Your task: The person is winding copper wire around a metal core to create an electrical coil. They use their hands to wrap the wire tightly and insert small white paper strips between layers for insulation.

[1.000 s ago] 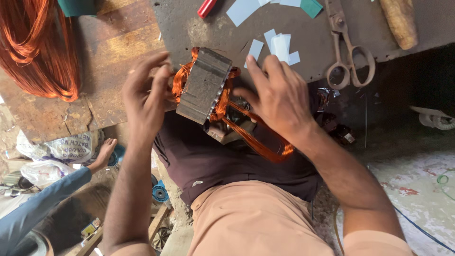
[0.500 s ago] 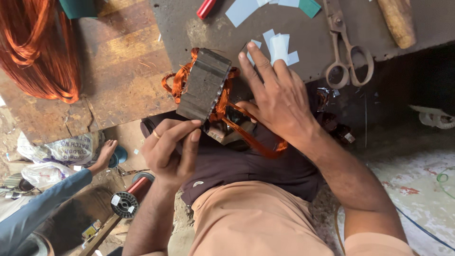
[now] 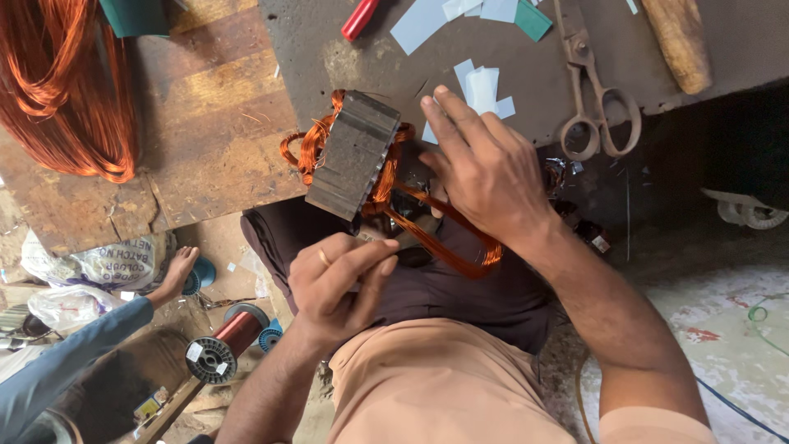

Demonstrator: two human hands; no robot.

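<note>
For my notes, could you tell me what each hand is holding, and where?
Right hand steadies the grey stator core at its coil-side end. Left hand pinches something small at its fingertips; what it is cannot be told.

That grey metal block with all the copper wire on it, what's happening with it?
A person sits at a workbench winding a motor stator. The right hand steadies the stator and the copper coil looping out of it. The left hand is off the stator, over the lap, fingers pinched; what it holds is unclear. Scissors, paper strips and a bundle of copper wire lie on the bench.
</note>
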